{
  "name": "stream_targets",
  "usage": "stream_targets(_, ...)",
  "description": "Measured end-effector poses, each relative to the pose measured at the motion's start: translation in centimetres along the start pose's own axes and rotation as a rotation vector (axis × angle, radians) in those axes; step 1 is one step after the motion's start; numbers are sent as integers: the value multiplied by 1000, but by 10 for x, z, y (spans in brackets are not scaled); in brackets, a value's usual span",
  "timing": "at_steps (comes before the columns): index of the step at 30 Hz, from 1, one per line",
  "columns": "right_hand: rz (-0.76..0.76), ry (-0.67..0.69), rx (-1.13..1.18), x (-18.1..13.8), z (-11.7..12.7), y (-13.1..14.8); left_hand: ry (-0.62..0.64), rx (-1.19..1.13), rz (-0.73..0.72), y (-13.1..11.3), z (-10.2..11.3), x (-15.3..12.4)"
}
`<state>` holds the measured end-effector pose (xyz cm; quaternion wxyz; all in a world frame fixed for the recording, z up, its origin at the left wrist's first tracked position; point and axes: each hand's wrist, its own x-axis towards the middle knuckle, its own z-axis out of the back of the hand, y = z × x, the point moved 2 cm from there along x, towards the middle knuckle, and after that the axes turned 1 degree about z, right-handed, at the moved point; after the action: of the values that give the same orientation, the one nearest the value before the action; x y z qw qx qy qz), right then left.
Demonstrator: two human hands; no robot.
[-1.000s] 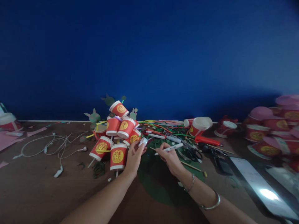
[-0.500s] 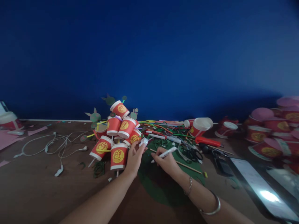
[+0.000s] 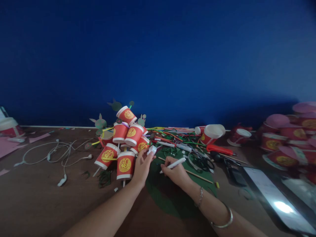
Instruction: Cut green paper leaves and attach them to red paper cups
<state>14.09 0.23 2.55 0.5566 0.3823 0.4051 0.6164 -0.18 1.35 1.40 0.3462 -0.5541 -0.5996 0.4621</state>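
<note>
While the head camera looks down across the desk (image 3: 61, 210), the right hand (image 3: 175, 171) grips a white marker (image 3: 178, 162) in a writing hold, fingers closed round the barrel. The marker slants, its tip down and to the left, over a dark green sheet (image 3: 170, 202) spread on the desk; contact between tip and sheet cannot be told. The left hand (image 3: 143, 166) pinches a small white object (image 3: 152, 150) between thumb and fingers above the sheet's upper left part; its exact kind is unclear.

Just left of the left hand is a pile of red paper cups (image 3: 124, 166), several tilted, with a rabbit-shaped cutout (image 3: 100, 123) at its left side. Farther left lie white earphones (image 3: 62, 180) with a looped cord.

Right of the marker: black-handled scissors (image 3: 209, 163) and a thin wooden stick (image 3: 201, 177), the latter lying across the green sheet. Beyond these, an orange-red tool (image 3: 220, 150) and a phone-like device (image 3: 261, 184) with a bright reflection. More red cups (image 3: 273, 142) stand at far right, blurred. A blue wall (image 3: 158, 65) rises behind.
</note>
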Motion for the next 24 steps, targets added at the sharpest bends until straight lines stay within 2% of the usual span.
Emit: stream_targets(24, -4, -8, 24, -1, -1, 2, -4, 0, 5, 0, 0, 0)
